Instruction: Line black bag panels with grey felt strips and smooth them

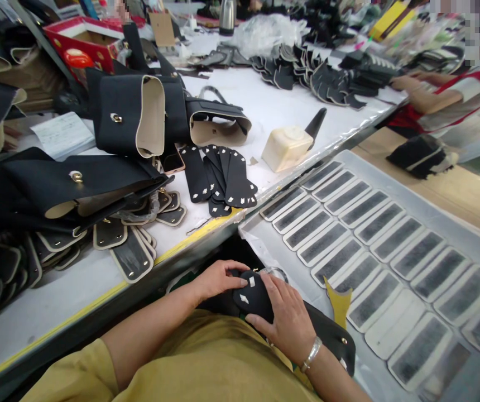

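Low in front of me, below the table edge, both hands press on a small black leather tab (252, 297) with white square marks. My left hand (216, 279) grips its upper left end. My right hand (287, 319), with a silver bracelet at the wrist, covers its right side. Under the tab lies a larger black leather piece (332, 335) with a metal stud, resting on my lap. A fan of similar black tabs (222, 180) lies on the white table above my hands.
Black bag flaps with cream lining (129, 114) and gold studs pile up at left. A cream plastic block (286, 147) sits near the table edge (200, 234). A grey tray (466, 245) of glued strips lies at right. Another person's arm (428, 95) rests far right.
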A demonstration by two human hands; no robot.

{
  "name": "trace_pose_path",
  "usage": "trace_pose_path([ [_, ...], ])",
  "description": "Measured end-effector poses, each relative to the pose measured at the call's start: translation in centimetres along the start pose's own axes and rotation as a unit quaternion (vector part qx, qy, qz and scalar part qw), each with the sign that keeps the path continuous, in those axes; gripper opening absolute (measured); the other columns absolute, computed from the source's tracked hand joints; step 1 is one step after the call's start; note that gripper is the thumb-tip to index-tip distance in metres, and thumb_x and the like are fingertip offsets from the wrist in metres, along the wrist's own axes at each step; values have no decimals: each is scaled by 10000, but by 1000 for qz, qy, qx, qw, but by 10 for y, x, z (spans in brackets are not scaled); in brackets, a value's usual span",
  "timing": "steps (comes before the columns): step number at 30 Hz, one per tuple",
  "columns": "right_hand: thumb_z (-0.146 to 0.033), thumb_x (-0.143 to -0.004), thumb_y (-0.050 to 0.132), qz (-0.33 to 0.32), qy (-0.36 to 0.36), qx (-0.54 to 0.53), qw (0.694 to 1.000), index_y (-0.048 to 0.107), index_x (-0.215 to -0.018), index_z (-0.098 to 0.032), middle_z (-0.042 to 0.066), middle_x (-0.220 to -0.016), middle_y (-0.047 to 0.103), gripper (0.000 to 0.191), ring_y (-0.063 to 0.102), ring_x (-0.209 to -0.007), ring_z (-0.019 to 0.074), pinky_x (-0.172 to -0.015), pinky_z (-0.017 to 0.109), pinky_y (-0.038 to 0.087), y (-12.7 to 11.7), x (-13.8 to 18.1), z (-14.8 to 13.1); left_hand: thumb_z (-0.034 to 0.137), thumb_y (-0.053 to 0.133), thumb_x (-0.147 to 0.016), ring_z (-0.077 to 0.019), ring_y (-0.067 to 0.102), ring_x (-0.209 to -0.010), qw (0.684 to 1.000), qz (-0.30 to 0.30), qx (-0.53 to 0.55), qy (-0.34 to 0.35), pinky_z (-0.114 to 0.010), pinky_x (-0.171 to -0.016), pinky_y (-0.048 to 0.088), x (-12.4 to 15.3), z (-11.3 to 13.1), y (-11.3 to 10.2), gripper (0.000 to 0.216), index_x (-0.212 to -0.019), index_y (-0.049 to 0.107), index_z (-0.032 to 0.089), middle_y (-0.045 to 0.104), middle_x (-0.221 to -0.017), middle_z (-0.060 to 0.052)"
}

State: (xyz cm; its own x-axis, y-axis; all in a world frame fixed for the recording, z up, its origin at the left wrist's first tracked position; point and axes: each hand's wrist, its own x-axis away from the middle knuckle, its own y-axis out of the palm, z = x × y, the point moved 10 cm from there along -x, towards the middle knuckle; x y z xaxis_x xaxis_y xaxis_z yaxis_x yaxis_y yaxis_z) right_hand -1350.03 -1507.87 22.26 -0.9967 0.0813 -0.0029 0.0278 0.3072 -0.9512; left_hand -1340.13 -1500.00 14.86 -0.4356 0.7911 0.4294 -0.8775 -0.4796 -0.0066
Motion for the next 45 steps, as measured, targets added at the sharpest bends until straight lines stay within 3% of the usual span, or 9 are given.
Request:
trace_pose_path([
  [4, -472, -749, 660, 3, 11, 14, 1000, 447, -1328, -159, 138, -1269, 534, 691, 498, -1142, 300, -940, 465, 417, -1, 1, 0, 288, 650, -678, -120, 470, -625, 995, 45, -88, 26, -229, -584, 361, 2, 18, -2, 405, -1054, 679, 143, 637, -793, -25],
  [10, -478, -758, 651, 5, 16, 22, 1000, 463, -1325, -161, 138, -1288, 525, 677, 491, -1148, 301, -946, 469, 410, 1, 0, 2, 264, 640, -679, -131, 492, -654, 992, 67, -103, 31, -233, -600, 369, -1, 20, -3, 366, -1024, 684, 151, 646, -813, -28],
  [15, -479, -757, 652, -5, 20, 13, 1000, 468, -1316, -158, 130, -1297, 519, 671, 481, -1159, 294, -953, 462, 406, 2, -1, 4, 497, 600, -752, -85, 415, -517, 993, -52, 108, -12, -204, -493, 326, -3, -11, 9, 559, -1165, 602, 121, 527, -639, 0],
  [18, -481, -759, 649, -8, 20, 12, 1000, 460, -1320, -157, 130, -1303, 514, 674, 479, -1159, 291, -955, 461, 402, 3, -1, 3, 614, 501, -789, -84, 400, -501, 976, -56, 208, -7, -193, -462, 302, 1, -22, 8, 682, -1222, 556, 89, 467, -581, 9],
  [23, -488, -768, 639, -8, 19, 17, 1000, 448, -1327, -157, 131, -1300, 515, 678, 482, -1153, 287, -948, 451, 404, 5, -1, 2, 425, 713, -691, -71, 389, -554, 992, -61, 96, 45, -184, -504, 302, 13, -15, 11, 711, -1300, 483, 141, 480, -660, 23],
  [31, -507, -773, 629, 15, 5, 35, 999, 458, -1314, -141, 139, -1291, 517, 676, 484, -1143, 290, -941, 441, 400, 5, -1, -3, 231, 647, -691, -98, 471, -509, 997, -68, 13, 16, -210, -498, 392, 11, -8, 9, 635, -1297, 476, 145, 509, -629, 32],
  [37, -521, -780, 615, 3, 0, 41, 999, 443, -1335, -146, 140, -1296, 511, 691, 484, -1137, 297, -937, 448, 397, 7, 0, -6, 240, 679, -668, -165, 561, -780, 996, -58, -13, 68, -258, -702, 452, 10, 1, 4, 607, -1249, 523, 161, 616, -935, -42],
  [42, -506, -786, 618, 17, -6, 45, 999, 455, -1328, -140, 151, -1293, 510, 675, 478, -1144, 301, -939, 447, 395, 3, 1, -9, 311, 678, -699, -128, 531, -688, 994, -93, 26, 43, -226, -601, 424, 14, -1, 12, 642, -1294, 474, 183, 607, -937, -37],
  [45, -495, -771, 638, 20, -6, 40, 999, 468, -1321, -145, 150, -1281, 520, 674, 481, -1146, 298, -943, 442, 395, 2, 1, -9, 387, 586, -788, -120, 526, -672, 997, -51, 46, 17, -227, -591, 423, 11, -2, 12, 518, -1256, 505, 178, 615, -929, -39],
])
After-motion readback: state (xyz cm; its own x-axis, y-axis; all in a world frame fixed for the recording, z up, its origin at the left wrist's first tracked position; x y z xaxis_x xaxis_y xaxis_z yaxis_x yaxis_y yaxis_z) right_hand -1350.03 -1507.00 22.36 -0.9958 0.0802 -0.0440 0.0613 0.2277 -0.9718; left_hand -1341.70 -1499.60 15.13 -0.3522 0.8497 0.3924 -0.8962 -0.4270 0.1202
